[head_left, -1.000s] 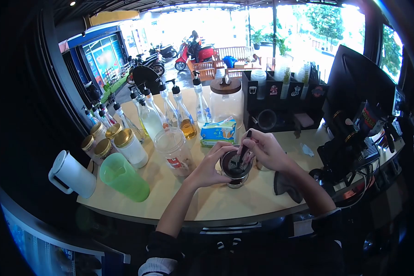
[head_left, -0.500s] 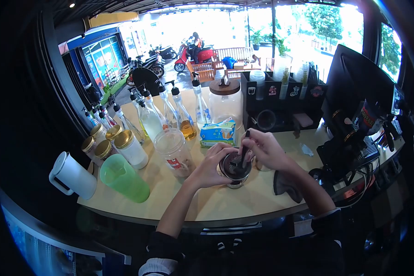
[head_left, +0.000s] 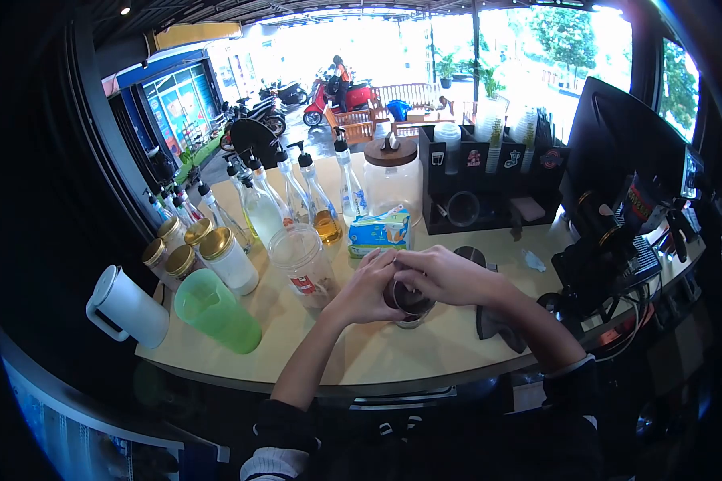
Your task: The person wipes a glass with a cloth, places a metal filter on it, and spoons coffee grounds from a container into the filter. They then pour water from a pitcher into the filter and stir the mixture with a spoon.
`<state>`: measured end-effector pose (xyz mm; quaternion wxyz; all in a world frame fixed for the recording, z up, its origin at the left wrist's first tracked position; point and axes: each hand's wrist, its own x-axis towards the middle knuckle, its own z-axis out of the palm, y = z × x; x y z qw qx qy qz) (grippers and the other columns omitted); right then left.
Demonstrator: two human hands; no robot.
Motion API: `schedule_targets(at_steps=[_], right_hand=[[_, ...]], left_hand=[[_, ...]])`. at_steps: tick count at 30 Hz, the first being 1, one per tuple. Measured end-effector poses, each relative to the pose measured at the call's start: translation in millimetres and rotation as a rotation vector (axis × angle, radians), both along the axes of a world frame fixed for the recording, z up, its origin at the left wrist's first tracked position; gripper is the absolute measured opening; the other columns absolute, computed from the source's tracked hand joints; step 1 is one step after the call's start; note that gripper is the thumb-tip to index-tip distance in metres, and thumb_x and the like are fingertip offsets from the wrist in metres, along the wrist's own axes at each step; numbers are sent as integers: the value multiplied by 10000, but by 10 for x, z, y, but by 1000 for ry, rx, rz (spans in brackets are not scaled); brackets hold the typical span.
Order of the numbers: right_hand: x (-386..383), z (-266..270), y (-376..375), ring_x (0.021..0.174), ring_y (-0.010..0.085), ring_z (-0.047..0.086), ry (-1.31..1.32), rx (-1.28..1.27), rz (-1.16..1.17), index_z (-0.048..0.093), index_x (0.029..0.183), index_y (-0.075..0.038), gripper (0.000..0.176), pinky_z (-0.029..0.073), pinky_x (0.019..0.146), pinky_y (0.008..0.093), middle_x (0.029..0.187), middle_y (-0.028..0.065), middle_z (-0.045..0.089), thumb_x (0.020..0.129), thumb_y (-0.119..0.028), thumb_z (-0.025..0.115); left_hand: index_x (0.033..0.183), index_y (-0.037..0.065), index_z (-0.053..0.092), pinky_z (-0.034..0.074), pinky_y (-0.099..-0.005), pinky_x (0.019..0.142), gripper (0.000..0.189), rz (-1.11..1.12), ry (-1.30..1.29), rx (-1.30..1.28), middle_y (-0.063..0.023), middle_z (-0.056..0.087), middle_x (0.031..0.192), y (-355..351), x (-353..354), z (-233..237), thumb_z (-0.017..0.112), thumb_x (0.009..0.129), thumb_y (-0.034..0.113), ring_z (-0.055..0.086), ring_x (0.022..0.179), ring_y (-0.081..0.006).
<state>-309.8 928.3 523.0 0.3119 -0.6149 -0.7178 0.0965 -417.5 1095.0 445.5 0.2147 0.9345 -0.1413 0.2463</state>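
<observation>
The single view looks from the person's head, forward and steeply down over the tabletop (head_left: 377, 353), whose near edge curves below the middle. It sits close above the left hand (head_left: 365, 293) and right hand (head_left: 445, 276), forearms rising from below. Its wide, dark-rimmed sweep reaches past the far edge to a wooden bench (head_left: 405, 92) outdoors.

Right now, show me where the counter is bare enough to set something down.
The widest patch is the counter's front stretch, below the cup, between left forearm and right forearm. A narrower gap separates the green pitcher from the left forearm. The left end is crowded with gold-lidded jars and pump bottles.
</observation>
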Motion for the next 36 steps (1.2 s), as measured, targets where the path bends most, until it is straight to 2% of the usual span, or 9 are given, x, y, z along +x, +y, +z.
schedule_targets(at_steps=[2, 4, 5, 7, 15, 22, 30, 34, 36], right_hand=[[59, -71, 1, 709, 348, 636, 82, 43, 20, 521, 973, 13, 113, 500, 650, 402, 806, 172, 639, 910, -77, 494], [49, -117, -17, 653, 192, 657, 364, -56, -41, 510, 949, 13, 123, 517, 592, 302, 777, 123, 640, 957, -89, 441], [52, -171, -22, 653, 192, 657, 364, -55, -40, 510, 949, 13, 123, 517, 592, 302, 777, 123, 640, 957, -89, 441], [68, -283, -37, 657, 85, 632, 679, 88, -36, 495, 938, 6, 174, 515, 560, 234, 803, 95, 634, 994, -135, 411], [238, -311, -195, 637, 118, 586, 1023, 438, -169, 504, 1050, 4, 232, 508, 599, 246, 1046, 183, 640, 1007, -205, 413], [502, -266, -473, 671, 115, 519, 1238, 788, -81, 510, 1019, -41, 196, 473, 674, 277, 1072, 212, 630, 1009, -207, 407], [442, -755, -495, 709, 138, 546, 1091, 815, -261, 431, 951, -62, 153, 484, 701, 292, 966, 179, 625, 1019, -185, 370], [400, -1066, -436, 772, 122, 573, 816, 639, -368, 519, 965, -19, 203, 478, 738, 263, 943, 117, 627, 1017, -163, 385], [385, -1241, -363, 787, 107, 577, 885, 637, -345, 577, 984, 3, 240, 474, 746, 253, 933, 96, 631, 1013, -161, 405]], left_hand=[[1163, 89, 541, 294, -469, 1076, 748, 7, 14, -65, -110, 503, 1169, -11, -17, -18, 823, 497, 282, 475, 1161, -318], [1173, 89, 540, 320, -446, 1054, 772, 85, -42, -67, -106, 523, 1162, -25, -28, -25, 829, 483, 277, 481, 1155, -317], [1173, 89, 540, 320, -446, 1054, 772, 85, -43, -67, -106, 523, 1162, -21, -32, -28, 829, 483, 277, 481, 1155, -317], [1170, 77, 545, 351, -434, 1032, 770, 79, 19, -232, -97, 550, 1122, -11, -39, -39, 840, 487, 275, 518, 1120, -295], [1159, 86, 562, 463, -358, 926, 733, 183, -14, -329, -79, 582, 1122, -36, -35, -61, 862, 520, 281, 590, 1029, -240], [1152, 55, 579, 469, -318, 875, 748, 239, 22, -442, -68, 626, 1083, -34, -11, -117, 889, 526, 323, 607, 973, -186], [1117, 40, 591, 474, -304, 861, 743, 354, 16, -470, -82, 649, 1018, -77, -32, -155, 897, 514, 348, 618, 943, -176], [1099, 39, 600, 474, -300, 844, 738, 407, -21, -460, -87, 655, 997, -86, -36, -214, 899, 503, 355, 620, 917, -171], [1099, 39, 601, 475, -299, 834, 739, 418, -18, -468, -84, 655, 987, -103, -40, -229, 899, 502, 356, 620, 907, -168]])
